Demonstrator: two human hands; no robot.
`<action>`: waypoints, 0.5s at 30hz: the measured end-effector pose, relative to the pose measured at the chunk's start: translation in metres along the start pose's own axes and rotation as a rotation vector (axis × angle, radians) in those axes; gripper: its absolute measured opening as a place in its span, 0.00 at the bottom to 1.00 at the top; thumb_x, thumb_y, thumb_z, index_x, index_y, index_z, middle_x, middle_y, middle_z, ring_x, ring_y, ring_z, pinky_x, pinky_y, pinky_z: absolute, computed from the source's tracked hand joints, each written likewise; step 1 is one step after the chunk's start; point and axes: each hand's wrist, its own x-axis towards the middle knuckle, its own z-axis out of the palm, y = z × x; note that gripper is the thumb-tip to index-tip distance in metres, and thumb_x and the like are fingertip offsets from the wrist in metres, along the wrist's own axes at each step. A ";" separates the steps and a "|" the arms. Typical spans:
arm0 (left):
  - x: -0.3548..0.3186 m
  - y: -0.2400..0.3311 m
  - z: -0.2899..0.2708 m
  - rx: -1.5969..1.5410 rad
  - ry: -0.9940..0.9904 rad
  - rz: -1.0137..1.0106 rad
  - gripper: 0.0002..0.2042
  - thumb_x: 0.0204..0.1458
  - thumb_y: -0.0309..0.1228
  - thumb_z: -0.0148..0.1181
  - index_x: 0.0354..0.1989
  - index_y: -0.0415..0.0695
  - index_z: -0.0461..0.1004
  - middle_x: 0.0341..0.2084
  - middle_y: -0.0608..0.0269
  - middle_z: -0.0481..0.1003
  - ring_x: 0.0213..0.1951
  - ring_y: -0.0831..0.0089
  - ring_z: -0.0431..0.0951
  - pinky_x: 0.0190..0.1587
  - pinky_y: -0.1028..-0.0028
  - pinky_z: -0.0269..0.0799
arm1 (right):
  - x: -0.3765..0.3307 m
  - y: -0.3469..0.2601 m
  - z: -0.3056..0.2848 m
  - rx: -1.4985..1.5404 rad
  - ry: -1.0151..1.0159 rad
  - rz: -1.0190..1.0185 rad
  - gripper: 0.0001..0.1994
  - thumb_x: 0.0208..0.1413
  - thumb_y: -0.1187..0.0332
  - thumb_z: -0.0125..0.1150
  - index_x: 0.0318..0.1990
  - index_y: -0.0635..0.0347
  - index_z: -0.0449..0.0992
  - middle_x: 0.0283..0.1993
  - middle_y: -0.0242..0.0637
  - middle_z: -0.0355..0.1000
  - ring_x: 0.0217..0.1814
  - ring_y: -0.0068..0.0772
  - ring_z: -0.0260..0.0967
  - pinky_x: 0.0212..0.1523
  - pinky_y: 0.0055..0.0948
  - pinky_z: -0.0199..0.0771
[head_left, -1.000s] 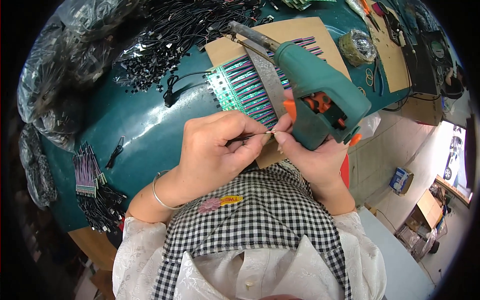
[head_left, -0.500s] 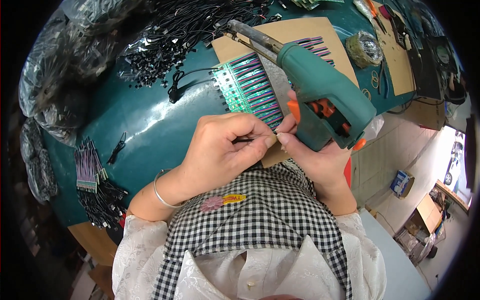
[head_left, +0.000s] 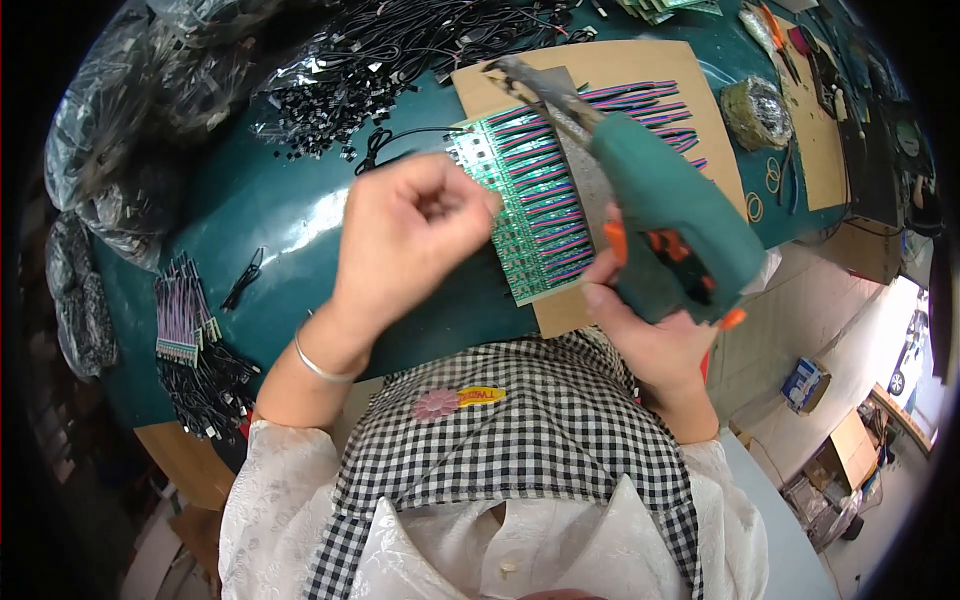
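Observation:
A green soldering gun (head_left: 665,200) with orange parts rests in my right hand (head_left: 655,345), whose fingers are closed around its handle. Its metal tip points to the far left, above the boards. My left hand (head_left: 400,240) is curled with thumb and fingertips together, near the left edge of a green circuit board panel (head_left: 530,275). Motion blurs those fingertips, and whatever may be in them cannot be made out. Rows of red, blue and black wires (head_left: 535,180) lie across the panel. A black cable (head_left: 385,140) runs up to its far left corner.
Under the panel lies a cardboard sheet (head_left: 715,110) on a green tabletop (head_left: 300,290). Heaps of black cables (head_left: 450,40) cover the far side; plastic bags (head_left: 110,130) stand at the left. Wired strips (head_left: 180,320) lie near left. A foil-topped roll (head_left: 755,112) is far right.
My hands have come apart: the left has moved up and left from the panel's near edge, where it pinched something small and dark beside the right. The soldering gun has shifted slightly right.

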 end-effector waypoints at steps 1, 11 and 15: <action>0.012 -0.011 -0.007 0.157 0.057 0.034 0.05 0.41 0.25 0.60 0.20 0.36 0.72 0.13 0.69 0.71 0.19 0.88 0.68 0.22 0.85 0.64 | 0.000 -0.001 -0.003 0.005 -0.005 0.002 0.16 0.37 0.80 0.64 0.37 0.66 0.71 0.31 0.33 0.72 0.31 0.22 0.70 0.32 0.20 0.70; 0.067 -0.018 -0.023 0.732 0.010 0.229 0.08 0.38 0.29 0.58 0.21 0.36 0.74 0.13 0.60 0.72 0.16 0.79 0.69 0.21 0.78 0.65 | -0.009 -0.004 -0.034 0.093 -0.020 0.125 0.19 0.35 0.82 0.65 0.40 0.67 0.70 0.29 0.34 0.71 0.29 0.22 0.69 0.31 0.21 0.70; 0.076 -0.007 -0.025 0.749 -0.107 0.171 0.08 0.37 0.28 0.58 0.21 0.35 0.74 0.11 0.60 0.71 0.16 0.78 0.69 0.22 0.78 0.66 | -0.006 0.001 -0.037 0.047 -0.045 0.124 0.19 0.36 0.81 0.65 0.40 0.67 0.70 0.30 0.35 0.72 0.29 0.22 0.68 0.31 0.21 0.70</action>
